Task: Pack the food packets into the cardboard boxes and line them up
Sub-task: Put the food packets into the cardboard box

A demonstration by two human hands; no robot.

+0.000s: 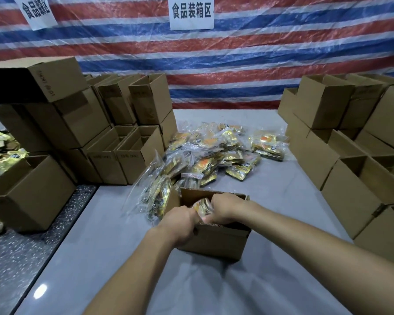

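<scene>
An open cardboard box (218,239) stands on the grey sheet right in front of me. My left hand (181,221) grips its near left edge, fingers curled over the rim. Inside the box my right hand (225,206) holds a gold and orange food packet (201,206) that sits between the two hands. Against the box's left side leans a clear bag of gold packets (156,196). Behind the box lies a loose heap of food packets (216,155).
Stacks of open cardboard boxes (114,133) fill the left side, and more boxes (350,155) line the right. Other gold packets (0,146) lie at the far left. A striped tarp with paper signs (191,13) hangs behind. Speckled floor (16,258) shows lower left.
</scene>
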